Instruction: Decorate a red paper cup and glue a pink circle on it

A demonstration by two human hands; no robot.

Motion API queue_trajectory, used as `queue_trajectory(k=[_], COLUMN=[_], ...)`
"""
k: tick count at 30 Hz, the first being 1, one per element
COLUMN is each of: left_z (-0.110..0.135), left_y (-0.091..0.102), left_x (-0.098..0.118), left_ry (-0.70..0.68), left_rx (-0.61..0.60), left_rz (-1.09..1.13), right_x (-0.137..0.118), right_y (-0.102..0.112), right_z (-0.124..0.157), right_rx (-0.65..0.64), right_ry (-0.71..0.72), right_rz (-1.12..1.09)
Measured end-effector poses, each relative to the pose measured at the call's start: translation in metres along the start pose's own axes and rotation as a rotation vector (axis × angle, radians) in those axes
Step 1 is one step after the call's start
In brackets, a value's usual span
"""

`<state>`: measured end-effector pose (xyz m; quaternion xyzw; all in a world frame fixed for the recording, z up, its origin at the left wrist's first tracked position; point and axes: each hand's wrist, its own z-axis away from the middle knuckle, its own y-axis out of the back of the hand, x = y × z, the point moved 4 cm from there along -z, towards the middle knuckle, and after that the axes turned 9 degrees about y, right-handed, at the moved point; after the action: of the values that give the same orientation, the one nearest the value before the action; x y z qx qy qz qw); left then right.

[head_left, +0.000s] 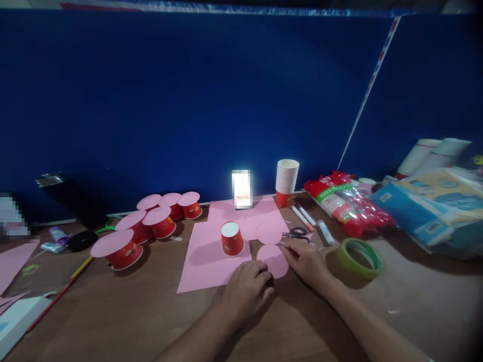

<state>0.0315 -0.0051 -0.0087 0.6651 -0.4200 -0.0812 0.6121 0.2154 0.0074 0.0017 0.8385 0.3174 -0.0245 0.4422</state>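
Observation:
A pink paper circle [272, 259] is between my two hands. My left hand [249, 285] has its fingers curled over the circle's lower left edge, the thumb below. At the right edge, my right hand [306, 259] pinches the paper with bent fingers. Just beyond lies a second pink circle [268, 233], beside black-handled scissors [297, 233] close to my right fingers. A red paper cup [232, 242] stands upside down on a pink sheet [199, 261], its white base up. Another pink sheet [219, 212] lies behind it.
At left, several red cups [124, 255] carry pink discs on top. A stack of cups [287, 181], markers [302, 217], a glue stick [326, 232], green tape [358, 259] and a red package [345, 201] are at right. A dark bottle [71, 201] stands far left.

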Motion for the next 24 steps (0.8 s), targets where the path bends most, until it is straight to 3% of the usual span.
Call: queue_trajectory(k=[24], left_z=[0.0012], left_y=[0.0000], left_x=[0.0006], left_ry=[-0.008], left_rx=[-0.006], left_rz=[0.005], right_x=[0.0061], right_y=[-0.0035], right_z=[0.0019], right_rx=[-0.003], right_ry=[-0.023], right_rz=[0.003])
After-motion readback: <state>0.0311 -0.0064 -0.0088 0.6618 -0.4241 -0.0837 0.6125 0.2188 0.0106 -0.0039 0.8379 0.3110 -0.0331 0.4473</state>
